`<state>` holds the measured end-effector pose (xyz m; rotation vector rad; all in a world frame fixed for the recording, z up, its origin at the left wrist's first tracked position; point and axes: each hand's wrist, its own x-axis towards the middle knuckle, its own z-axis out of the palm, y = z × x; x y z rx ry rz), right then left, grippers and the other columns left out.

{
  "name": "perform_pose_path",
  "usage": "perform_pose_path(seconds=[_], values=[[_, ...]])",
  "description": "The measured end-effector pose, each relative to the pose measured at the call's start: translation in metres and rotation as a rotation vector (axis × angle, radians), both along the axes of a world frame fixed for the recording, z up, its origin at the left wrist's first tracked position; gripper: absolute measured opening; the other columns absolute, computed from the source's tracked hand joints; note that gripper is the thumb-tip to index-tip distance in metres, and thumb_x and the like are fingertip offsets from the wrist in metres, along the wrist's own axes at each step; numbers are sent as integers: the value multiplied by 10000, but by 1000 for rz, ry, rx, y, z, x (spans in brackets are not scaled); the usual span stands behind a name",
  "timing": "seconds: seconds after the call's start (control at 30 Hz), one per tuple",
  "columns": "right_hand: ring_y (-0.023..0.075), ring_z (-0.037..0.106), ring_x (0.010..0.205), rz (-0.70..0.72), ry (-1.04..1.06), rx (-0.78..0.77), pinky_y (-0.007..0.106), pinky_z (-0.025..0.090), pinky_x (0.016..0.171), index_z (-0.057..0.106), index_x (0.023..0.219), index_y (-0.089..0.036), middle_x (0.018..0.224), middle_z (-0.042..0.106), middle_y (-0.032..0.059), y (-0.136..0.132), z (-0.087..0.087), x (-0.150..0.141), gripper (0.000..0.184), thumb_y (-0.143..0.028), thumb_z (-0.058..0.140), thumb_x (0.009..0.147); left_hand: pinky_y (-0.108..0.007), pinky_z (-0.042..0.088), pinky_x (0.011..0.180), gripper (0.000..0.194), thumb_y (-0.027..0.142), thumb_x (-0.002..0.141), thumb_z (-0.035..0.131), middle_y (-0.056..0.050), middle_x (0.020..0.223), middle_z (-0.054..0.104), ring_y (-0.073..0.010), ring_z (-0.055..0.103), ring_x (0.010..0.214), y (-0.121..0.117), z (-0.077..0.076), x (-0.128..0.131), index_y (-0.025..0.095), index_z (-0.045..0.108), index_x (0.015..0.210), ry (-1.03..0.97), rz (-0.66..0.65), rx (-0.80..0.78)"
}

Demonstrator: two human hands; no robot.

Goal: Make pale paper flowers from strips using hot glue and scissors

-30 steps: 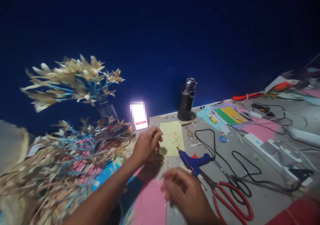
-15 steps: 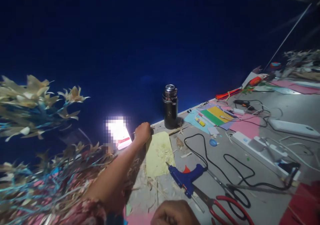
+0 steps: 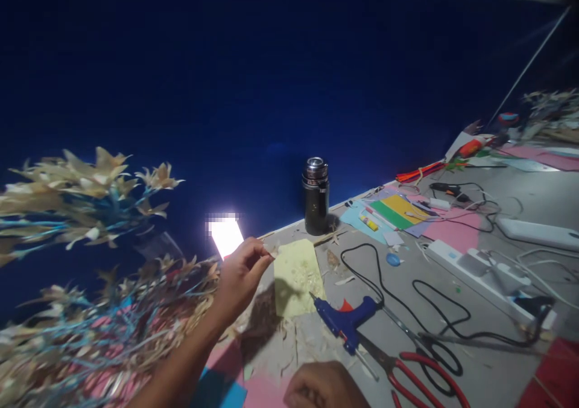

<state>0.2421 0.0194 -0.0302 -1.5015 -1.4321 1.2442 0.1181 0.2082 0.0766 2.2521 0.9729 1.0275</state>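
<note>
1. Beside the upper left edge of the yellow sheet, the left hand has its thumb and fingertips drawn together; whether they grip a small pale scrap, I cannot tell.
2. The right hand is curled low in the view and partly cut off, so I cannot tell what it holds, if anything.
3. If the glue gun is hot, a careless reach over it could burn the right hand, the nearer of the two. A snag on its black cord could swing the nozzle, and the left forearm might knock the lit phone.
4. The yellow sheet lies on the gray surface — pale, roughly oblong, partly shaded, with shiny lumps, perhaps dried glue, on its right side. The gun's tip points at that edge; contact is unclear.
</note>
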Motion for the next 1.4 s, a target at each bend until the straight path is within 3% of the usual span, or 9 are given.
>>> perform_pose_path(seconds=[0.13, 0.33, 0.63, 1.0, 1.1, 1.23, 1.4], values=[[142, 638, 620, 19, 27, 36, 209, 414, 593, 766, 797, -167, 676, 741, 18, -4, 11, -4, 166, -125, 606, 794, -272, 433, 688, 160, 207, 925, 576, -8, 821, 641, -167, 602, 754, -34, 13, -22, 215, 612, 769, -133, -21, 150], [115, 583, 525, 4, 94, 12, 194, 393, 521, 708, 752, -144, 620, 673, 4, -5, 20, -5, 164, -156, 568, 837, -272, 468, 718, 159, 147, 932, 561, -16, 839, 676, -181, 645, 799, -56, 17, -35, 225, 645, 822, -173, -14, 292], [110, 576, 540, 2, 72, 99, 199, 402, 549, 696, 740, -153, 627, 679, 0, -9, 23, -7, 188, -157, 558, 867, -258, 482, 760, 145, 129, 942, 568, -17, 866, 661, -168, 635, 823, -70, 7, -41, 216, 643, 853, -185, 11, 260], [106, 589, 571, 28, -45, 204, 197, 359, 560, 672, 688, -175, 622, 685, -17, -10, 27, -6, 218, -132, 561, 870, -250, 481, 811, 158, 83, 945, 569, 1, 896, 640, -148, 625, 861, -75, 0, -44, 223, 628, 900, -255, 14, 383], [111, 614, 585, 44, -81, 214, 196, 377, 575, 691, 716, -179, 644, 717, -11, -10, 25, -7, 201, -123, 569, 865, -248, 484, 773, 153, 112, 946, 581, 2, 881, 640, -150, 626, 841, -73, -6, -44, 226, 645, 868, -277, 50, 316], [126, 674, 632, 65, -145, 215, 193, 416, 607, 739, 799, -179, 700, 767, 11, -10, 20, -6, 192, -124, 570, 871, -245, 457, 565, 134, 208, 934, 600, 13, 801, 624, -121, 569, 580, -67, -12, -40, 213, 663, 817, -274, 81, 69], [156, 750, 771, 133, -289, 192, 188, 459, 668, 795, 899, -195, 867, 823, 33, -5, 13, -7, 156, -174, 647, 853, -246, 410, 487, 142, 340, 884, 650, 58, 584, 567, -125, 514, 452, -49, -6, -28, 211, 685, 835, -203, 103, -81]])
